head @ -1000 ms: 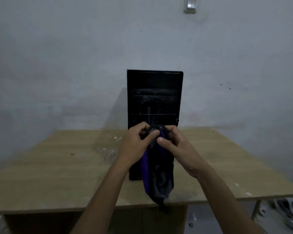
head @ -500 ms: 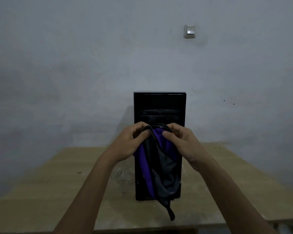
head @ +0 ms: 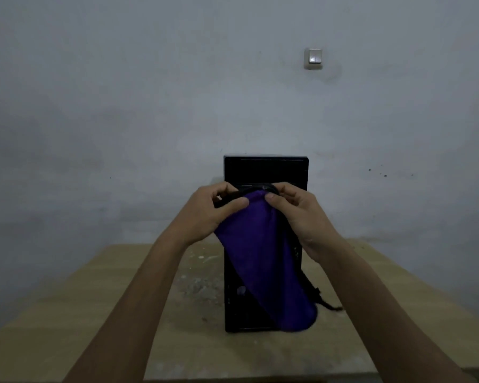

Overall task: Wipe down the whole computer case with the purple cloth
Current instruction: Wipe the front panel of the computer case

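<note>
A black computer case (head: 266,170) stands upright on the wooden table (head: 94,313), its front panel facing me. In front of it hangs the purple cloth (head: 263,258), which has a dark edge and covers most of the panel. My left hand (head: 208,214) pinches the cloth's top edge on the left. My right hand (head: 299,214) pinches the same edge on the right. Both hands are raised in front of the upper half of the case, close together.
A grey plaster wall rises right behind the table, with a white light switch (head: 313,58) high on it. Pale dust and specks lie on the tabletop (head: 199,283) left of the case.
The cloth has spread wider between my hands and now shows mostly its purple side. My view has tilted up, so the case sits lower in frame.
</note>
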`<control>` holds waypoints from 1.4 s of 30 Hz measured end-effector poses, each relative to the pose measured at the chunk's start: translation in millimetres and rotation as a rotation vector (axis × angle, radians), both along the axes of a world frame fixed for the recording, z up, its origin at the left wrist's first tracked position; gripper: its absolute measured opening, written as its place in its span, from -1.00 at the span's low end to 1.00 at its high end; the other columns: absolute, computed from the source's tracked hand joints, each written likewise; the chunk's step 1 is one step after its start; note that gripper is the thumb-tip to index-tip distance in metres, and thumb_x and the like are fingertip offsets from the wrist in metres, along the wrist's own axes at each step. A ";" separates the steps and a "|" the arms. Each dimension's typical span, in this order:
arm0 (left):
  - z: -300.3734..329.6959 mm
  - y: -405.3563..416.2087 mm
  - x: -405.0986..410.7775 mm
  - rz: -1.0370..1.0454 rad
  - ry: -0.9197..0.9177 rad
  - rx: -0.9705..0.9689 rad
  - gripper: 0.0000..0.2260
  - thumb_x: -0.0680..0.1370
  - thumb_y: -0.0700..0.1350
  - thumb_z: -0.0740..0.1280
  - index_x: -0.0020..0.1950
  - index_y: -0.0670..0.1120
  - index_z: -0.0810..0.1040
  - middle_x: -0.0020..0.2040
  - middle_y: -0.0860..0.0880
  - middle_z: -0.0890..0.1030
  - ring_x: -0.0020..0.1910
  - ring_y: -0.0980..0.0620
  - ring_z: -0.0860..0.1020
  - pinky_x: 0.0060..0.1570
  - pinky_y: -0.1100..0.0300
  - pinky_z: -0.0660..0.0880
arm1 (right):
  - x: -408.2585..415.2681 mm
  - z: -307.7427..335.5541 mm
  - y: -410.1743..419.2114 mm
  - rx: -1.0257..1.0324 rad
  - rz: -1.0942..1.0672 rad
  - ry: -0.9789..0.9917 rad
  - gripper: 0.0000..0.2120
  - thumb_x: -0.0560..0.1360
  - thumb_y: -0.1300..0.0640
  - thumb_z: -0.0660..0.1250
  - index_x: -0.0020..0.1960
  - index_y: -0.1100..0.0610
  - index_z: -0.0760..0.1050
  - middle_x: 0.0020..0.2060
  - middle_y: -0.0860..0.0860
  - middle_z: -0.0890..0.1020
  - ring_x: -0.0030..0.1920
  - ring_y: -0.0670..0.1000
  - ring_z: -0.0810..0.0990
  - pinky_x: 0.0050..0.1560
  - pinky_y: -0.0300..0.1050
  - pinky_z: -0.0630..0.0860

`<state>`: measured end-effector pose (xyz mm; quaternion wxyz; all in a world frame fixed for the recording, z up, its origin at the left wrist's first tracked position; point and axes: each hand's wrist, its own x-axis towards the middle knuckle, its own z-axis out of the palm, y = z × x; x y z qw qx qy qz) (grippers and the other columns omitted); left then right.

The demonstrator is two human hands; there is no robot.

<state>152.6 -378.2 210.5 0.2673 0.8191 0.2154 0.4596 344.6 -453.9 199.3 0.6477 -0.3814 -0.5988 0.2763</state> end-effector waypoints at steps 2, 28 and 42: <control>-3.7 1.5 -2.4 -0.042 0.003 -0.089 -0.76 0.49 0.03 0.46 0.02 -0.11 0.63 -0.09 -0.05 0.71 -0.13 0.02 0.66 -0.09 0.12 0.58 | 0.6 6.3 -0.3 -0.017 0.043 0.150 -0.88 0.61 0.22 0.32 0.11 0.17 0.61 -0.02 0.08 0.71 -0.03 -0.01 0.66 0.04 -0.17 0.61; -45.0 -36.1 7.1 -0.212 -0.234 -0.643 -0.45 0.60 -0.08 0.35 0.55 -0.03 0.25 0.09 -0.04 0.72 0.00 0.01 0.71 -0.18 0.24 0.60 | 17.4 13.8 -18.4 -0.431 0.035 -0.274 -0.53 0.58 0.07 0.40 0.43 -0.08 0.32 0.19 0.04 0.66 0.11 0.03 0.69 -0.05 -0.07 0.65; -20.4 -32.0 -18.3 0.031 -0.083 -0.209 -0.81 0.68 -0.15 0.23 0.18 -0.02 0.62 -0.06 0.01 0.71 -0.12 0.08 0.67 -0.23 0.20 0.63 | 20.8 14.4 -20.3 -0.454 0.197 -0.267 -0.17 0.49 0.23 0.48 0.53 -0.29 0.13 0.32 -0.02 0.59 0.21 0.09 0.66 0.14 0.06 0.63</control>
